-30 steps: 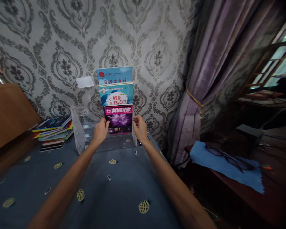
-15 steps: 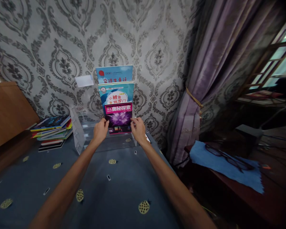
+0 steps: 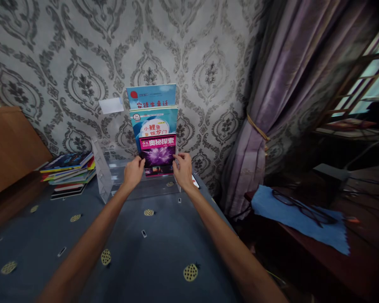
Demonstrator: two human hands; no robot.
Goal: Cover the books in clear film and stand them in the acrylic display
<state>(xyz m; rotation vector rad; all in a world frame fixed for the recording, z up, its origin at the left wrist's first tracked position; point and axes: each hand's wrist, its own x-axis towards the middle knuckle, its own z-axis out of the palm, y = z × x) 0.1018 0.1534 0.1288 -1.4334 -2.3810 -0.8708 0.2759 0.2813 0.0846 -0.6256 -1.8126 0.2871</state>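
Note:
A book with a magenta and purple cover (image 3: 158, 155) stands upright in the front of a clear acrylic rack (image 3: 102, 174). My left hand (image 3: 134, 172) pinches its left edge, and my right hand (image 3: 183, 170) pinches its right edge. Directly behind it rises a light blue book with red lettering (image 3: 153, 122). Farther back and higher is another blue book (image 3: 151, 94). The rack's left side panel shows, while its right end is partly hidden by my right hand.
A stack of books (image 3: 69, 170) lies left of the rack, near a brown wooden board (image 3: 15, 147). A phone (image 3: 195, 181) lies right of the rack. Glasses (image 3: 303, 206) rest on a blue cloth (image 3: 271, 206). A purple curtain (image 3: 249, 160) hangs at right.
Both hands keep hold of the magenta book's edges. The book has shifted very slightly to the right in the picture; the rest looks almost unchanged.

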